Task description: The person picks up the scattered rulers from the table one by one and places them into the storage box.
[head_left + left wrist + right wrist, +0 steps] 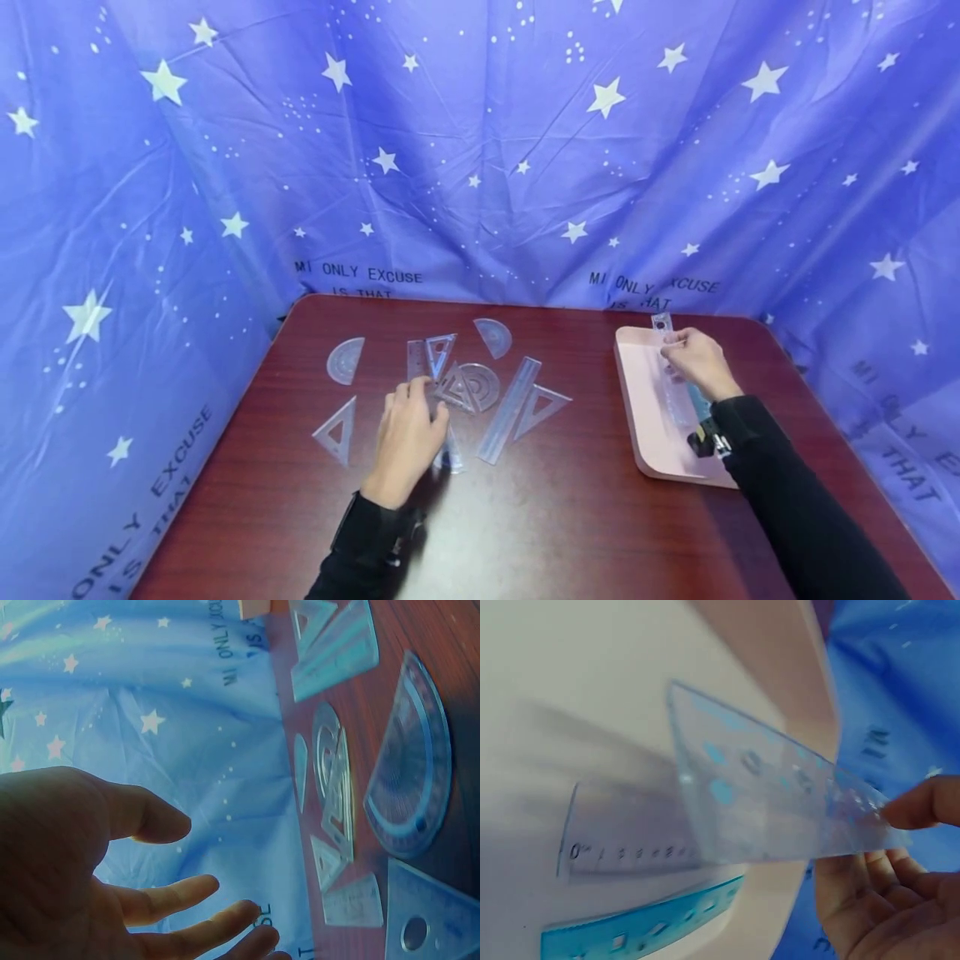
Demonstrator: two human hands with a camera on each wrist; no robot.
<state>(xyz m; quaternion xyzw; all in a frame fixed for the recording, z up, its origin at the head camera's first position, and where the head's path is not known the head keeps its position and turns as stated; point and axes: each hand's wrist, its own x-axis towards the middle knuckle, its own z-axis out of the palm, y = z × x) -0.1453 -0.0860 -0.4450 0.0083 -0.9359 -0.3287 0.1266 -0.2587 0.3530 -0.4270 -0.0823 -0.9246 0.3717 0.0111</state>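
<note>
My right hand (pixel 701 364) pinches a clear plastic ruler (pixel 765 802) by one end, thumb on one face and fingers on the other. The ruler slants over the pink tray (pixel 651 454). Inside the tray lie another clear ruler (pixel 622 832) and a turquoise ruler (pixel 645 924). My left hand (pixel 407 429) is among the clear drawing tools on the table, its fingers loosely bent and holding nothing. Close to its fingertips are a short ruler (pixel 416 358) and a small set square (pixel 439 352). A half-round protractor (pixel 416 769) shows large in the left wrist view.
Left of that hand lie a protractor (pixel 346 361) and a set square (pixel 337 431). To its right are a round protractor (pixel 487 386), a long ruler (pixel 510 410) and another set square (pixel 542 408). A starry blue curtain (pixel 487 183) hangs around the dark red table (pixel 547 517).
</note>
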